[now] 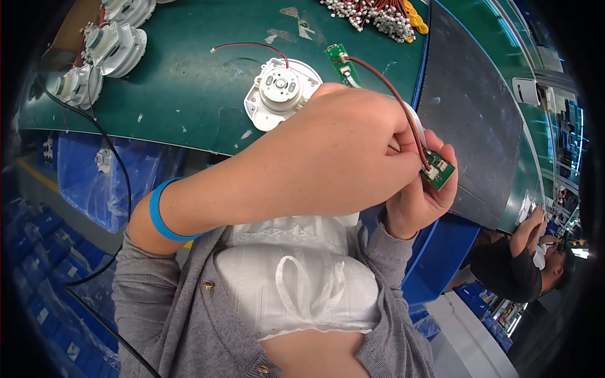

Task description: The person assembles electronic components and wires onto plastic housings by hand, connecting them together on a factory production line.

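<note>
My right hand (pixel 423 200) is closed around the edges of a small green circuit board (pixel 443 177) with white sockets. Reaching across from the left, my left hand (pixel 362 142) is pinched right beside this board; its fingertips hide what they grip. A red-and-black cable (pixel 392 87) runs from a white plug on the board up to a second green circuit board (pixel 335 55), which lies on the table. Beyond my left wrist lies a round white motor unit (pixel 281 88) in a plastic housing, its thin red-and-black lead (pixel 252 45) stretching left.
Several white motor units (pixel 120 50) line the table's far left. A bundle of wires with white plugs (pixel 384 19) lies at the back. Right of the green table (pixel 189 82) runs a dark belt (pixel 469 107). A black cable (pixel 120 148) hangs left; a co-worker (pixel 513 271) sits far right.
</note>
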Motion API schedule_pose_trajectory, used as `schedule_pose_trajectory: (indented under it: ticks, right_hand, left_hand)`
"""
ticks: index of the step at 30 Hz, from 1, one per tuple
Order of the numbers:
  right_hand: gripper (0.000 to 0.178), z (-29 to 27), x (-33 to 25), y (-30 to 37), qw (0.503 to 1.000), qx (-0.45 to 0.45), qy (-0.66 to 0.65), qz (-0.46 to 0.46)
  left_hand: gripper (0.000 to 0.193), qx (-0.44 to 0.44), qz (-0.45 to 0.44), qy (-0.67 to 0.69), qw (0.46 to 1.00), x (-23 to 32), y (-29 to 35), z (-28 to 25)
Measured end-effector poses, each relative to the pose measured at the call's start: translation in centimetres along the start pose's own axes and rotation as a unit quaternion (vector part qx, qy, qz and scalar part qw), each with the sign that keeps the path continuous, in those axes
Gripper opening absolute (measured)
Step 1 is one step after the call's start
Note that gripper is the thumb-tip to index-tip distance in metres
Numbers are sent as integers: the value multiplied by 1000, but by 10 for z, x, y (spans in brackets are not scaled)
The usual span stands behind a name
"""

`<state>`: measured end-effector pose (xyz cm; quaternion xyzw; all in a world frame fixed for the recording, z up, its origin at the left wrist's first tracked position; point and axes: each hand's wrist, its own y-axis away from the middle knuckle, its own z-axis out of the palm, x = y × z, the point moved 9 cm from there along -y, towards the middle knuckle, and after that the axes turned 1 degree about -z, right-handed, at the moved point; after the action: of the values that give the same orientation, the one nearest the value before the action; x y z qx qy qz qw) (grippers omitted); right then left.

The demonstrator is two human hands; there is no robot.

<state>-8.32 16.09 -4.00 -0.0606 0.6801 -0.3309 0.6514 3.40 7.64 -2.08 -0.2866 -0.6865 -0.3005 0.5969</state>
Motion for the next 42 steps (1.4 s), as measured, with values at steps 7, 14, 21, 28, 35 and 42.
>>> schedule_pose_trajectory:
  ticks: [7,14,21,28,35,42]
  right_hand:
    - [50,4,-6,2,995,-69,61,-22]
    - [51,0,0,5,996,-16,64,59]
    - [52,0,-2,-3,993,-4,-21,119]
    - [44,2,-5,-12,991,-54,27,116]
    - [43,4,-4,-20,986,-59,68,138]
    - [42,10,-25,-41,988,-81,58,116]
  left_hand:
    - [22,-11,-43,-71,996,-2,1,-3]
    - [16,-43,-116,18,992,-12,-1,3]
    - [19,-63,-132,22,989,-10,-2,6]
    - [19,-73,-154,-43,984,-17,-2,2]
    - [19,-68,-151,-52,985,-11,-9,-2]
    - [11,125,178,-331,918,82,37,-25]
